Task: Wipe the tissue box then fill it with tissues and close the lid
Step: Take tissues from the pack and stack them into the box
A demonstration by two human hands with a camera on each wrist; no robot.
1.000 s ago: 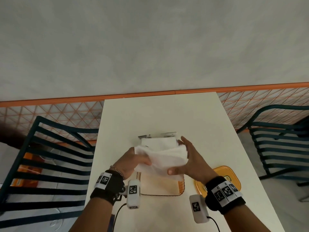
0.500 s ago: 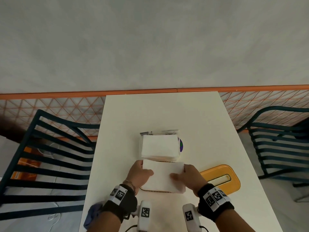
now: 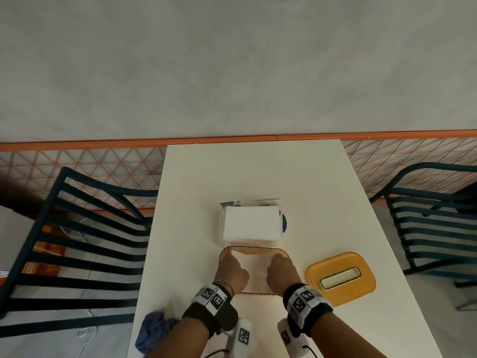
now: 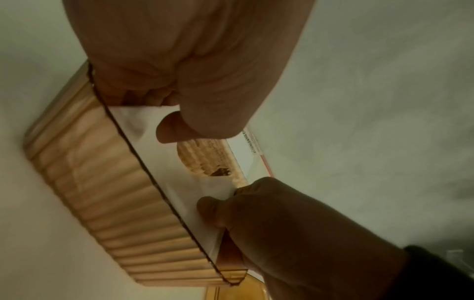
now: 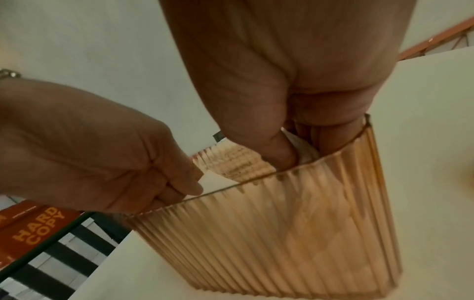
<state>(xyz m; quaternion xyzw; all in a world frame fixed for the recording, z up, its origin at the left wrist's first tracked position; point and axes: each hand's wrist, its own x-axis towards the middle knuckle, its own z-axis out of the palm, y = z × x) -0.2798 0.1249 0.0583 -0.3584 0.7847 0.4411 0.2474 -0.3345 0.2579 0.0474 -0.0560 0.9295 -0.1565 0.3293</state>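
Now, at the lower left of the head view, a blue cloth (image 3: pixel 154 332) is lying on the tabletop (image 3: pixel 258 171). Right of it, the left hand (image 3: pixel 230 270) is pinching a wad of tissues (image 4: pixel 164 154) and lowering it into the ribbed amber tissue box (image 3: pixel 254 250) at lower centre. The right hand (image 3: pixel 281 272) is pinching the wad's other end. Keeping both ends level should be helping it settle flat. Further right, the orange lid (image 3: pixel 340 277) is waiting.
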